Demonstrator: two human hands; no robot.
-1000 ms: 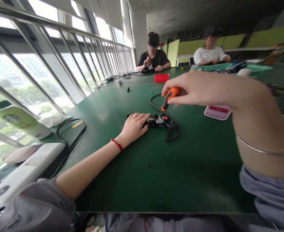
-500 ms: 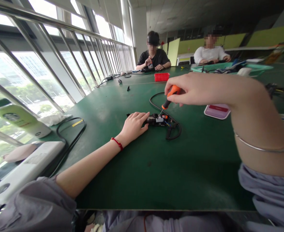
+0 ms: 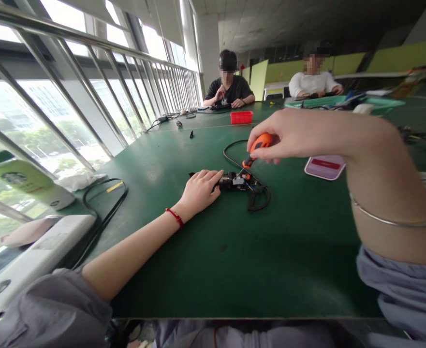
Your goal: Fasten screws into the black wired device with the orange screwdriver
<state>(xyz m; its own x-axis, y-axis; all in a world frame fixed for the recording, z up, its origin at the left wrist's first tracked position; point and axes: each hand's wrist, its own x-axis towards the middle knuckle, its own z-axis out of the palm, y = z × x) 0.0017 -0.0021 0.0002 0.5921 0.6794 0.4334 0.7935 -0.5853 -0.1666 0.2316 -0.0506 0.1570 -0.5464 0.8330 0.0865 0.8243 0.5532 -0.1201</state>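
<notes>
My left hand [image 3: 200, 189] is wrapped over one end of a black electrical device [image 3: 227, 181], holding it down on the green tabletop. The device's other end is uncovered, showing coloured wires, a grey block and a small orange part. My right hand [image 3: 281, 135] grips an orange-and-black screwdriver [image 3: 261, 142] by its handle. The screwdriver slants down, its shaft tip at the uncovered section; exact contact is too small to tell. A black cable [image 3: 228, 152] curls around behind the device, and a loop lies at its right end.
A red tray [image 3: 241, 117] and a small black piece [image 3: 191, 134] lie farther back. Beyond my right wrist are a purple-and-white card-like item [image 3: 324, 167] and a green basket [image 3: 387, 107]. A bottle [image 3: 31, 181] and a white box [image 3: 42, 256] stand left. Two people sit opposite.
The screwdriver handle has turned slightly in my right hand, and the fingers have shifted on it. My left hand still holds the device. The whole view has moved very slightly.
</notes>
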